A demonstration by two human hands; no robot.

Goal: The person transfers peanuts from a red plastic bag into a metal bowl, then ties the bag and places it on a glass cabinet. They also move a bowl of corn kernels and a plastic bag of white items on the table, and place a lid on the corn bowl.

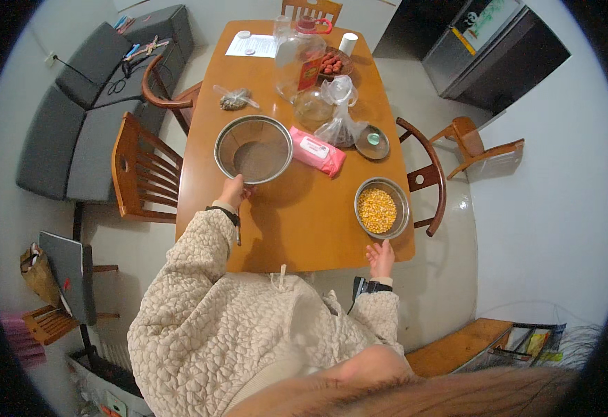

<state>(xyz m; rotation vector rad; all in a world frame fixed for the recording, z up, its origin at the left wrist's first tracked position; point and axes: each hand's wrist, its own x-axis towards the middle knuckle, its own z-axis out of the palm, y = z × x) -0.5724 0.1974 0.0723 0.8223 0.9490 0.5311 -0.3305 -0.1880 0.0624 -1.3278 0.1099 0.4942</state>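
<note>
My left hand (pixel 234 191) grips the near rim of a round metal mesh sieve (pixel 254 149), which is tilted and shows nothing inside it. At the right near corner of the wooden table (pixel 304 229) stands a metal bowl (pixel 402 208) with yellow corn kernels (pixel 377 210) in it. My right hand (pixel 380 257) is just below that bowl, palm up with the fingers loosely apart, holding nothing. A pink pack of wipes (pixel 316 151) lies to the right of the sieve.
A large clear plastic jug (pixel 292 68), a glass jar (pixel 312 107), a plastic bag (pixel 341 117), a glass lid (pixel 372 143) and a basket of red fruit (pixel 346 61) crowd the far half. A small knotted bag (pixel 235 99) lies beyond the sieve. Chairs flank the table.
</note>
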